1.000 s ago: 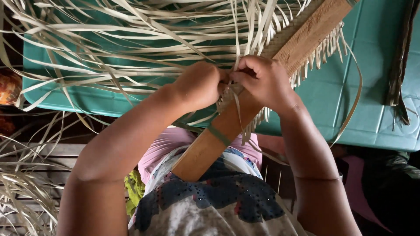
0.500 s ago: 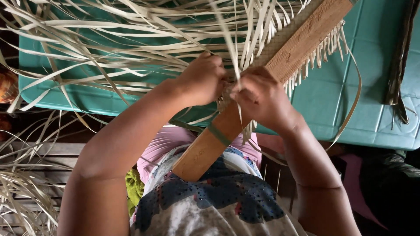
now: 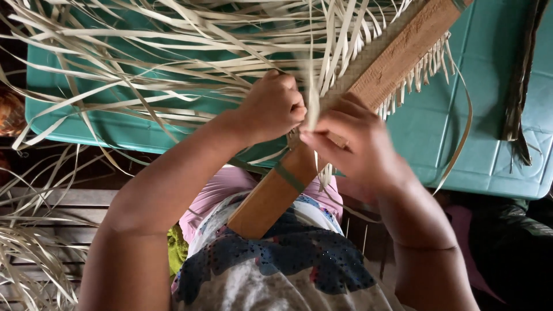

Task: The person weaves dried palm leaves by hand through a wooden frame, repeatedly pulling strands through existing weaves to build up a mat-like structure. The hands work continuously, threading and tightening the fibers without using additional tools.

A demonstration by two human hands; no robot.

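Compared with half a second earlier, both hands sit slightly lower on the wooden board [image 3: 368, 86], and the right hand [image 3: 354, 147] now pinches a single pale strip pulled upright. Teal plastic table [image 3: 461, 138]: fills the upper field and carries a loose spread of dried palm-leaf strips [image 3: 173, 63] fanning to the left and top. Wooden board: a long flat plank running diagonally from the person's lap to the upper right, laid across the table edge, with a narrow woven band of strips along its upper side and a green band around its lower part. Left hand [image 3: 273, 106]: closed into a fist on a bunch of strips just beside the board. Right hand: fingers drawn together on the upright strip [image 3: 312, 86], resting against the board.
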